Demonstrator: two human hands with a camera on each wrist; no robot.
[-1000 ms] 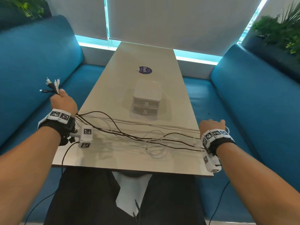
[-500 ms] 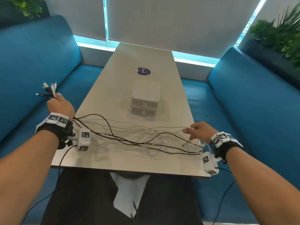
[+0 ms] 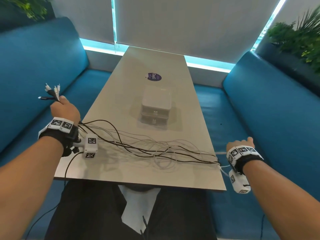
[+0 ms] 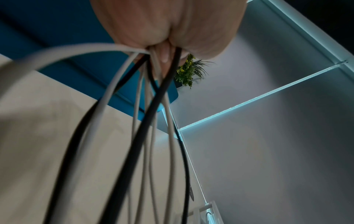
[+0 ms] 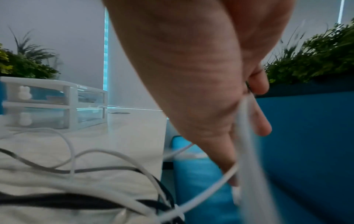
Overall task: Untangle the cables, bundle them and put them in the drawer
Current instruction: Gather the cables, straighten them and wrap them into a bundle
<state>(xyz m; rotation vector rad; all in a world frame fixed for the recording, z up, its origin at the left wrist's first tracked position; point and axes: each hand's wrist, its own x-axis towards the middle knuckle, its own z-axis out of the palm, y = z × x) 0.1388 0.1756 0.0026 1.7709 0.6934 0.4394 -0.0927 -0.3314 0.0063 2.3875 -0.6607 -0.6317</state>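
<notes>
Whereas half a second ago my right hand reached over the table, it now pulls white strands off its edge, fingers curled round them, while my left hand clamps the cables stretched across it.

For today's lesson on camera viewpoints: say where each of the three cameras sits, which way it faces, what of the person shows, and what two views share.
Head: worn high, looks down the table; both forearms, left hand, right hand.
Left wrist: under the left hand, faces up along gripped cables; fist only.
Right wrist: low at the table's edge, faces the drawer unit; palm, fingers.
Shared: head and right wrist both show the drawer unit.
</notes>
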